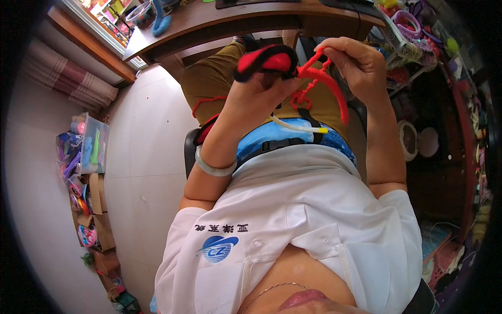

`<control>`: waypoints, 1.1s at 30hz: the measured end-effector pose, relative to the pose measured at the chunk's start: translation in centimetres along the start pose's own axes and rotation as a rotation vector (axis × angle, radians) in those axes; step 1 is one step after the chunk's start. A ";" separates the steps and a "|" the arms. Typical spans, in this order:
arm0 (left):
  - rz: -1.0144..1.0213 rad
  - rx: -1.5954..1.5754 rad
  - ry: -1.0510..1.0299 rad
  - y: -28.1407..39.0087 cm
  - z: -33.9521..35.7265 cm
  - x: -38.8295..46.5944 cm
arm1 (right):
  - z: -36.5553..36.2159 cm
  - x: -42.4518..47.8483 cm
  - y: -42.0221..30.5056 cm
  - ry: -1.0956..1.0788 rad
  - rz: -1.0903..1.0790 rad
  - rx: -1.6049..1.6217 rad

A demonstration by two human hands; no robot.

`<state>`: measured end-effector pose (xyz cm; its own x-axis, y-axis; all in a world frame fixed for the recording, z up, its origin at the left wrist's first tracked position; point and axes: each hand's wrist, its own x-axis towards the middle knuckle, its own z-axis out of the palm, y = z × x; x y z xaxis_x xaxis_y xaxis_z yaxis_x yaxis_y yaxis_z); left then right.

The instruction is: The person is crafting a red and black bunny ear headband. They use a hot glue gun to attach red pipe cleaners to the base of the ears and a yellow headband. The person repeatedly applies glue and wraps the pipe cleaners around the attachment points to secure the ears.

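My left hand (259, 94) is closed on a red and black fuzzy piece (270, 62), which looks like chenille craft work. From beside it a curved red fuzzy strip (337, 88) hangs down to the right. My right hand (353, 62) pinches a loop of red yarn (317, 55) between thumb and fingertips, up and right of my left hand. More red yarn (302, 98) dangles in twisted loops over my lap. Just below my left hand, a pale curved tube with a yellow tip (302, 126) lies over a blue waist pouch with black straps.
A brown desk (219, 17) stands ahead, with a blue fuzzy piece (160, 23) near its left corner. Craft supplies crowd a rack (408, 51) at the right. A clear plastic bin (94, 145) and cardboard boxes (102, 223) line the left wall.
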<state>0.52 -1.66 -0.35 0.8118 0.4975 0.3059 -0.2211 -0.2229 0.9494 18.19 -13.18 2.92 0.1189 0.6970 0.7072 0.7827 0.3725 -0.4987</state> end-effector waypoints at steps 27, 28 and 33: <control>0.167 0.108 0.130 -0.4 -1.0 0.6 | 1.7 1.5 5.2 -0.331 0.430 0.135; 0.182 0.115 0.149 -0.7 -1.3 0.8 | 2.3 2.0 5.2 -0.222 0.228 0.179; 0.180 0.094 0.159 -2.0 -2.2 1.6 | 2.4 4.7 1.5 -0.428 0.074 0.286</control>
<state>1.09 1.42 -1.57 0.6670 0.5664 0.4841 -0.2973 -0.3935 0.8699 18.47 -7.88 4.34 -0.1396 0.8936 0.4267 0.5762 0.4237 -0.6989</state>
